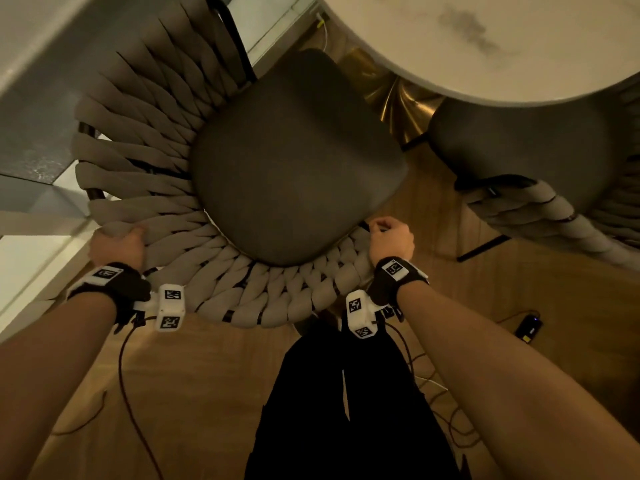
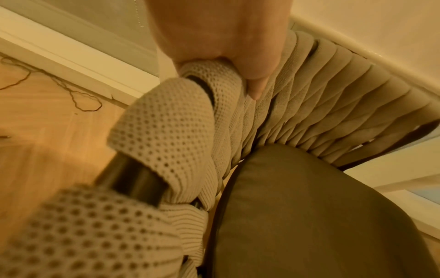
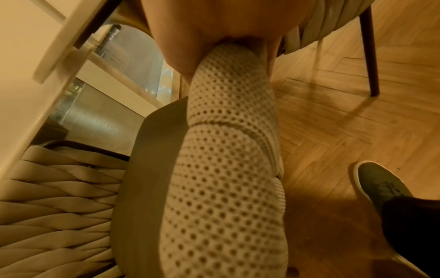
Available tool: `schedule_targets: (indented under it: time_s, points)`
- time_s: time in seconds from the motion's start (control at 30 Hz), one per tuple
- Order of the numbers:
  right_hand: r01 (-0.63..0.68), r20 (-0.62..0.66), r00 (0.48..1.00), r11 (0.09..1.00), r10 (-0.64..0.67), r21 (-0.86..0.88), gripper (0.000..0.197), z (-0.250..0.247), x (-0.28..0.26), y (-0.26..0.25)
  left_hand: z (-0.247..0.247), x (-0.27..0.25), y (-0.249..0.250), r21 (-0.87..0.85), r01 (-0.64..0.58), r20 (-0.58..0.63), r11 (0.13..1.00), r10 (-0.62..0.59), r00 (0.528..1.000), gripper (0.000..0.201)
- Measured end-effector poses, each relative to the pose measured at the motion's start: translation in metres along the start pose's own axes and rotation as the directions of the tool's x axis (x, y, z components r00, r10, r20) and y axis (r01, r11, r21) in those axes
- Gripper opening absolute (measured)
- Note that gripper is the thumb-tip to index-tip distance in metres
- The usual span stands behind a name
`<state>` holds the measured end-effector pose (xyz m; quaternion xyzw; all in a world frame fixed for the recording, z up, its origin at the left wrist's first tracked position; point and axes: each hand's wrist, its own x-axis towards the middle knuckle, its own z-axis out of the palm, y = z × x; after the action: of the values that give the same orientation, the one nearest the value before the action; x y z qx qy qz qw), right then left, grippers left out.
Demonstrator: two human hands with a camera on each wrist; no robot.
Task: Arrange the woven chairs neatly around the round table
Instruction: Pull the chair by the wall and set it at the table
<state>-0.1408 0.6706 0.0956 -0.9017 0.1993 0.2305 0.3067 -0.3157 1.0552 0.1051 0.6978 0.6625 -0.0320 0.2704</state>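
A woven chair (image 1: 298, 161) with a dark seat cushion and a curved back of beige braided straps stands right in front of me. My left hand (image 1: 119, 242) grips the left part of its woven top rim (image 2: 209, 75), thumb over the straps. My right hand (image 1: 391, 239) grips the right end of the same rim (image 3: 233, 79). The round white table (image 1: 502, 46) lies at the upper right, with its gold pedestal base (image 1: 398, 98) beneath. A second woven chair (image 1: 526, 147) is tucked partly under the table on the right.
A white wall and ledge (image 1: 31, 188) run close along the chair's left side. Cables (image 1: 446, 403) trail over the wooden floor, with a small black power box (image 1: 528, 327) at the right. My dark trouser legs (image 1: 349, 403) and a shoe (image 3: 381, 184) stand behind the chair.
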Motion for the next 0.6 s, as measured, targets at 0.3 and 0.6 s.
schedule_targets:
  time_s: [0.3,0.6]
  points:
    - [0.011,-0.017,1.000,0.999,-0.012,-0.039,0.017,0.001,0.020,-0.020,0.010,0.009,0.015,-0.073,0.031,-0.050,0.997,-0.034,0.998,0.066]
    - [0.032,-0.035,0.999,0.999,-0.033,-0.030,0.015,0.001,0.042,-0.047,0.017,0.021,0.039,-0.132,0.039,-0.086,0.990,-0.050,0.995,0.063]
